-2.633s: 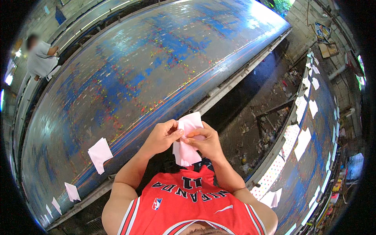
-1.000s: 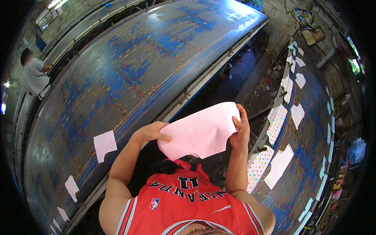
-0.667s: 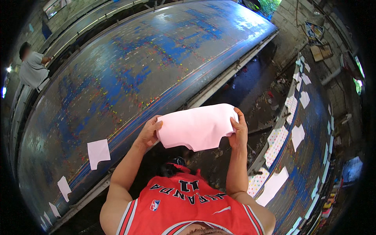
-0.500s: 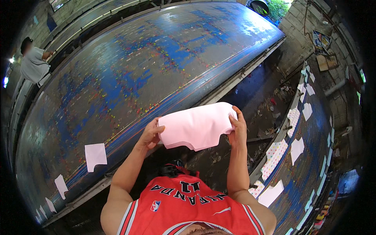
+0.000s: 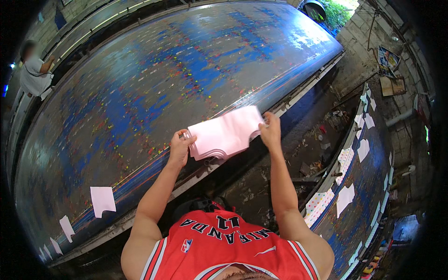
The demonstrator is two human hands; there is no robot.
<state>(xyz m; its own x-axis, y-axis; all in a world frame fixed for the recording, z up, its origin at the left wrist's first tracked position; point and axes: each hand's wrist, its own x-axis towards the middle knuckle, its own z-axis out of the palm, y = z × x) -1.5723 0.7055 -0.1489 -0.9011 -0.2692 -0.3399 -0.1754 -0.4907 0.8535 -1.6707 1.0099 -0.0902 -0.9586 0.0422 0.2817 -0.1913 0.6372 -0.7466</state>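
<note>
We held a pink stack [image 5: 224, 133] of flat, cut pieces up in front of us. It was over the near edge of the long surface [image 5: 140, 65], and we could not tell if it touched. Our left hand [image 5: 179, 149] was clamped on one end, with the thumb on top, and there the layers showed like thin steps. Our right hand [image 5: 270, 130] was pinched on the other end, a bit blurry. The two hands were well apart, with the stack between them.

On the long surface, toward our left, lay a pale piece [image 5: 102, 200] with a bite cut from one corner. More pale bits lay past it in a row. To our right, another surface [image 5: 333, 238] had a white piece [image 5: 345, 200] beside some dotted pieces [image 5: 319, 204]. Far off on the left was a person [image 5: 35, 77] in white.
</note>
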